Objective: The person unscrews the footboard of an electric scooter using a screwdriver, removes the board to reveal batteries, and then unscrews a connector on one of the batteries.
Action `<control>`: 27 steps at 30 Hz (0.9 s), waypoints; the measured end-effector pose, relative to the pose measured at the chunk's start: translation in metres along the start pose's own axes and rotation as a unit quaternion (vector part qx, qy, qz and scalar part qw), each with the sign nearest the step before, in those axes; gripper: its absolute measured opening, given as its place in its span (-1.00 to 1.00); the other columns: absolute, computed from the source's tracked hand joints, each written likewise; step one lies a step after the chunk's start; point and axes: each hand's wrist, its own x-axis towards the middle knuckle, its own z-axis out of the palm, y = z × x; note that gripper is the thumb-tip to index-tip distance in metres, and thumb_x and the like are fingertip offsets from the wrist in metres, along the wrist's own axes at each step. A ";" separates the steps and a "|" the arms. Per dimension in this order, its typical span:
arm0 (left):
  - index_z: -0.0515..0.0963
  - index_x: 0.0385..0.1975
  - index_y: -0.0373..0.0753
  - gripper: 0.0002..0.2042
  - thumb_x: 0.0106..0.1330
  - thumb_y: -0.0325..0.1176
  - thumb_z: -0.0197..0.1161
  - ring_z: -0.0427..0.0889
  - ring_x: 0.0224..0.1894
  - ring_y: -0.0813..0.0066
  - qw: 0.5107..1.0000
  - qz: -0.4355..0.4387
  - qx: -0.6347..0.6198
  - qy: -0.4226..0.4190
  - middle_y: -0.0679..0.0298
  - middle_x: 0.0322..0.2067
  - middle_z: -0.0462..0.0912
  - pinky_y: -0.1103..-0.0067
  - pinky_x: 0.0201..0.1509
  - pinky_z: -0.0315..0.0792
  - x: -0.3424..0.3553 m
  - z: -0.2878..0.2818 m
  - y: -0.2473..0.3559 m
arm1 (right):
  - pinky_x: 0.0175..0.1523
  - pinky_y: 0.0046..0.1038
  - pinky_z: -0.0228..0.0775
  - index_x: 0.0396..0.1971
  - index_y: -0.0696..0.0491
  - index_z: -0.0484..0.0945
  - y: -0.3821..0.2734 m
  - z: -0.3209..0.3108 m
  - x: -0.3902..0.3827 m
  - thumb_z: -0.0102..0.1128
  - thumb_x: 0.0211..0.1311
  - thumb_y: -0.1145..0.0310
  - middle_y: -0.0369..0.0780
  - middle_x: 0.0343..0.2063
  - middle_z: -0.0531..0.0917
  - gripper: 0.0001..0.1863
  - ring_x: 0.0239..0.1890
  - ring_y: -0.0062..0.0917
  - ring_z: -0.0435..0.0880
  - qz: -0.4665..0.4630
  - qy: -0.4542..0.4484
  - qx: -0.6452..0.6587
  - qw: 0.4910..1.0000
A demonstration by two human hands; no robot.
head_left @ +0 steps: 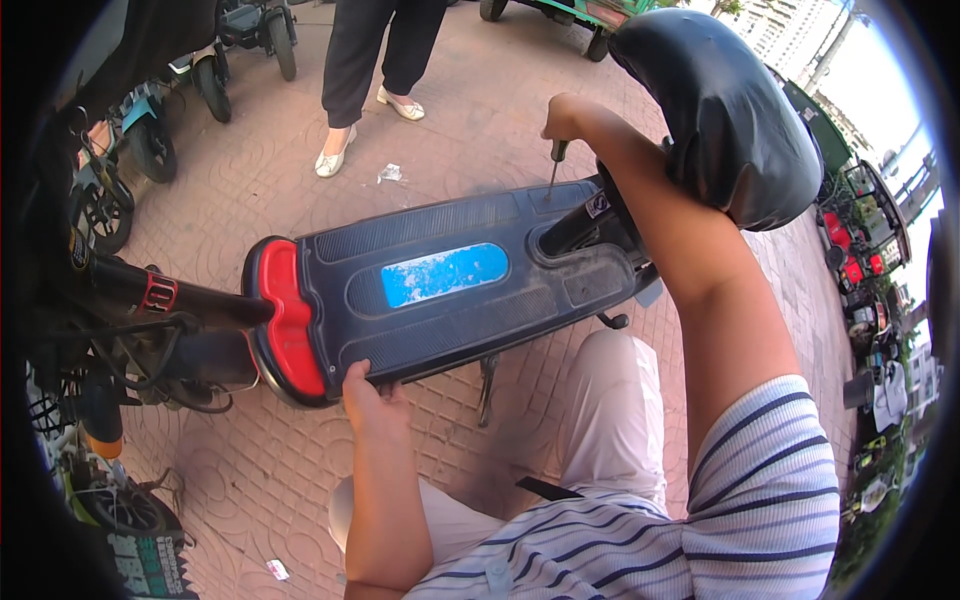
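On brick paving, left hand (372,400) fingers grip the scooter deck (450,285); right hand (563,117) fist clasps a screwdriver (553,170).

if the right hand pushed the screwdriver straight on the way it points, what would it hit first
Probably the black footboard: the screwdriver in the right hand points down at its far edge, tip seemingly touching already.

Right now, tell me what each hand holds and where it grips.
Right hand holds a screwdriver by its handle. Left hand grips the near edge of the scooter's black footboard.
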 end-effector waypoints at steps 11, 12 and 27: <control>0.37 -0.02 -0.31 -0.63 0.13 -0.48 0.14 0.45 0.02 0.32 1.000 -0.004 -0.008 -0.015 0.17 -0.03 0.42 0.42 0.17 0.43 0.001 -0.002 -0.003 | -0.13 -0.29 0.47 -0.01 0.14 0.51 0.001 0.017 0.001 0.20 -0.08 0.43 0.00 -0.25 0.64 -0.50 -0.18 -0.22 0.64 0.051 0.136 0.205 0.968; 0.37 -0.02 -0.31 -0.63 0.13 -0.48 0.14 0.45 0.02 0.32 1.000 -0.003 -0.009 -0.013 0.17 -0.03 0.42 0.42 0.17 0.43 0.002 -0.003 -0.003 | -0.12 -0.30 0.48 0.02 0.12 0.49 0.001 0.018 0.001 0.19 -0.09 0.44 0.00 -0.22 0.64 -0.47 -0.16 -0.22 0.63 0.042 0.127 0.220 0.966; 0.41 -0.10 -0.30 -0.71 0.14 -0.49 0.13 0.49 -0.07 0.34 1.000 -0.001 -0.008 -0.017 0.19 -0.13 0.47 0.45 0.10 0.47 0.004 -0.002 -0.010 | -0.30 -0.24 0.51 -0.46 0.25 0.63 0.021 0.005 0.000 0.29 0.05 0.13 -0.03 -0.46 0.68 -0.60 -0.41 -0.16 0.66 0.003 0.023 -0.062 0.998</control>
